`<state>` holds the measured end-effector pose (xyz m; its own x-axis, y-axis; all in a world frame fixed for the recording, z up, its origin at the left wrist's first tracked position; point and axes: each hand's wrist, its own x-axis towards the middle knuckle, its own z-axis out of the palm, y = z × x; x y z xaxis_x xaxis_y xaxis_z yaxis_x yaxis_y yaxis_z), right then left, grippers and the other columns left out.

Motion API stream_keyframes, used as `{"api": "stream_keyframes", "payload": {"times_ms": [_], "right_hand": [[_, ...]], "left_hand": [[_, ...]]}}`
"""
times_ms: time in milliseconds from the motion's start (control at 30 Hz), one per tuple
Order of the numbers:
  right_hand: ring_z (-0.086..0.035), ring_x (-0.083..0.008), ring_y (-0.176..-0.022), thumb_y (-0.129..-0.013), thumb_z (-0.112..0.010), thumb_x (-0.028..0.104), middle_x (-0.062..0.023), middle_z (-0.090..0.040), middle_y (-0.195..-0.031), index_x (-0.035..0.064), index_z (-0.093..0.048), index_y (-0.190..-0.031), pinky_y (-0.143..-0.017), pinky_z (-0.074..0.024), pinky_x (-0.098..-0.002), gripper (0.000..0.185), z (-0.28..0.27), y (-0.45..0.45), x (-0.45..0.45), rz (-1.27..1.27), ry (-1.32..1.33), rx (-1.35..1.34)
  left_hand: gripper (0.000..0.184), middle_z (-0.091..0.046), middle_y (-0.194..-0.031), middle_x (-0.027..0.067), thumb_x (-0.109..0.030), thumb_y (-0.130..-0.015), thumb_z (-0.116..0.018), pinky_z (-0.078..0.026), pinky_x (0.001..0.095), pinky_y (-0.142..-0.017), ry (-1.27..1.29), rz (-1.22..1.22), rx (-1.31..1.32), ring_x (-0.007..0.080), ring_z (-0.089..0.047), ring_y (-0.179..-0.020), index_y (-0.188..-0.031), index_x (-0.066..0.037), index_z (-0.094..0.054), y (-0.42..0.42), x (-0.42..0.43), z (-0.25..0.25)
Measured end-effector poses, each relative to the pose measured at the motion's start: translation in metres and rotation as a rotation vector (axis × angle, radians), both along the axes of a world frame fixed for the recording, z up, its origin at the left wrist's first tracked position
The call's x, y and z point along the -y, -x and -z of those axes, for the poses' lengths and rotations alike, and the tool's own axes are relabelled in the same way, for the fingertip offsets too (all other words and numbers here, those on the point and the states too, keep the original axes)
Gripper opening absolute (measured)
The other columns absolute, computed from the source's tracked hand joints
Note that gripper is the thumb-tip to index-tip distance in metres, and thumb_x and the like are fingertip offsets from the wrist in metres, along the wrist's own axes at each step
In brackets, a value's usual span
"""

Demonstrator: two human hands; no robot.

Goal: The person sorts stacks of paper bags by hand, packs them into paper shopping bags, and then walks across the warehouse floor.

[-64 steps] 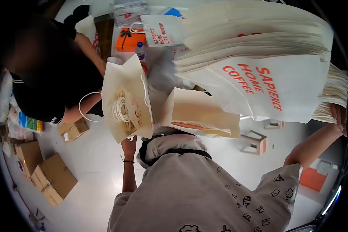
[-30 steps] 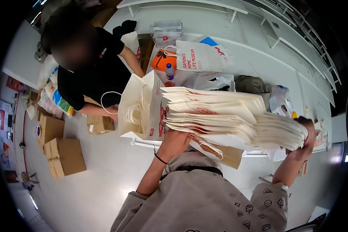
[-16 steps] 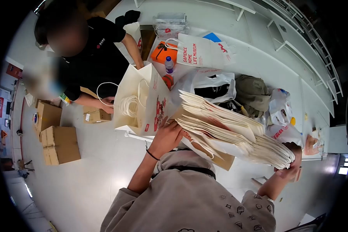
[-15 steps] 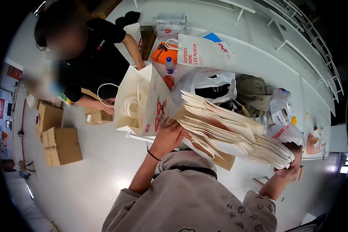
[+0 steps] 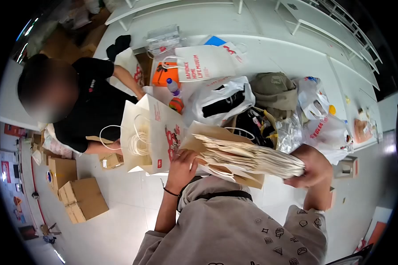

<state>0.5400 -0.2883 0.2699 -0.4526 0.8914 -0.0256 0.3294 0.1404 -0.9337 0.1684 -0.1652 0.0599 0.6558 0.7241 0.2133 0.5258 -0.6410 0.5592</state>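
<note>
My right hand (image 5: 311,167) is wrapped round the right end of a thick stack of folded paper bags (image 5: 256,157). The stack's left end lies within the mouth of an open paper bag (image 5: 250,179) in front of my waist. My left hand (image 5: 182,170) has its fingers bent at the left edge of that open bag, gripping it. Just left of it stands another open white paper bag (image 5: 161,132) with red print, holding bundled white cord handles (image 5: 138,143). A co-worker's hand touches that bag's left side.
A co-worker in black (image 5: 97,88) stands at the left. On the white table (image 5: 269,48) are an orange box (image 5: 163,76), a bottle (image 5: 173,87), a printed bag (image 5: 203,64), plastic bags (image 5: 223,99) and a grey-green bag (image 5: 274,88). Cardboard boxes (image 5: 84,198) stand on the floor.
The stack has come down from above and moved left into the open bag, with my right hand still round its end. My left hand has come up to the bag's edge.
</note>
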Motion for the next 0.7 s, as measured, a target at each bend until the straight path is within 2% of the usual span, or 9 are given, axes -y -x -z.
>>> {"api": "stream_keyframes", "payload": {"times_ms": [100,300,333,367,433,500,567,633,700], "right_hand": [[-0.063,-0.0236,-0.058,-0.081,-0.083,0.015,-0.0095,-0.069,-0.073,0.003,-0.069,-0.092,-0.056,-0.0496,-0.0352,0.022,0.004,0.02,-0.019,0.023,0.026,0.113],[-0.069,-0.029,-0.082,-0.092,-0.073,0.022,-0.0202,-0.072,-0.094,-0.0048,-0.065,-0.11,-0.078,-0.0539,-0.0388,0.033,0.061,0.055,-0.051,-0.012,0.184,0.112],[-0.07,-0.0291,-0.093,-0.092,-0.072,0.022,-0.0225,-0.073,-0.104,-0.0056,-0.064,-0.116,-0.087,-0.0538,-0.0383,0.037,0.077,0.061,-0.053,-0.004,0.172,0.126],[-0.071,-0.0291,-0.099,-0.093,-0.07,0.023,-0.0238,-0.072,-0.109,-0.0052,-0.064,-0.121,-0.091,-0.0538,-0.0386,0.04,0.081,0.065,-0.058,-0.029,0.286,0.268],[-0.07,-0.0386,-0.099,-0.09,-0.071,0.025,-0.029,-0.07,-0.104,-0.0079,-0.065,-0.117,-0.09,-0.0534,-0.0426,0.043,0.097,0.073,-0.058,-0.007,0.27,0.297],[-0.071,-0.0321,-0.105,-0.092,-0.068,0.025,-0.0251,-0.072,-0.114,-0.0033,-0.063,-0.127,-0.095,-0.0528,-0.0398,0.046,0.116,0.077,-0.062,-0.06,0.29,0.34],[-0.07,-0.0333,-0.109,-0.088,-0.072,0.026,-0.0245,-0.072,-0.117,-0.0034,-0.062,-0.129,-0.097,-0.0518,-0.0399,0.051,0.124,0.083,-0.064,-0.045,0.36,0.43],[-0.073,-0.0294,-0.098,-0.085,-0.073,0.022,-0.0222,-0.073,-0.11,-0.0035,-0.061,-0.13,-0.088,-0.0554,-0.0387,0.053,0.156,0.081,-0.059,-0.027,0.175,0.393],[-0.074,-0.022,-0.083,-0.084,-0.07,0.017,-0.0179,-0.074,-0.098,-0.0033,-0.057,-0.133,-0.076,-0.0575,-0.0359,0.054,0.16,0.086,-0.063,-0.003,0.322,0.325]], "left_hand": [[0.018,-0.071,-0.11,0.0123,-0.011,-0.09,-0.067,-0.049,0.048,-0.097,-0.012,-0.003,-0.005,0.0346,-0.063,-0.111,-0.107,-0.004,-0.066,-0.001,0.001,0.001],[0.018,-0.07,-0.108,0.0144,-0.009,-0.09,-0.065,-0.049,0.0487,-0.097,-0.003,-0.013,0.007,0.0371,-0.063,-0.11,-0.107,-0.004,-0.067,-0.003,0.002,-0.001],[0.018,-0.07,-0.109,0.0151,-0.008,-0.09,-0.065,-0.049,0.0486,-0.097,0.006,-0.005,0.014,0.0378,-0.064,-0.109,-0.107,-0.003,-0.067,-0.003,0.002,0.0],[0.019,-0.071,-0.11,0.0158,-0.007,-0.09,-0.066,-0.048,0.0485,-0.098,0.012,-0.012,0.012,0.0385,-0.064,-0.108,-0.108,-0.003,-0.068,0.002,0.002,0.0],[0.019,-0.071,-0.11,0.0164,-0.007,-0.087,-0.067,-0.049,0.0461,-0.098,0.013,-0.026,0.024,0.0369,-0.065,-0.108,-0.106,-0.002,-0.069,0.006,0.003,0.005],[0.02,-0.071,-0.11,0.0157,-0.007,-0.087,-0.067,-0.05,0.0456,-0.098,-0.035,-0.019,0.032,0.0359,-0.065,-0.108,-0.107,-0.003,-0.069,0.009,0.003,0.006],[0.021,-0.071,-0.109,0.0148,-0.008,-0.087,-0.067,-0.05,0.0457,-0.098,-0.05,-0.066,0.009,0.0353,-0.065,-0.108,-0.107,-0.003,-0.069,0.012,0.01,0.002],[0.019,-0.07,-0.107,0.0126,-0.012,-0.088,-0.066,-0.05,0.0459,-0.098,0.003,-0.023,-0.096,0.033,-0.064,-0.111,-0.106,-0.005,-0.069,0.014,0.003,0.003],[0.018,-0.069,-0.107,0.0118,-0.015,-0.09,-0.065,-0.049,0.046,-0.098,-0.033,-0.063,-0.05,0.0316,-0.064,-0.11,-0.105,-0.005,-0.068,0.013,0.006,-0.01]]}}
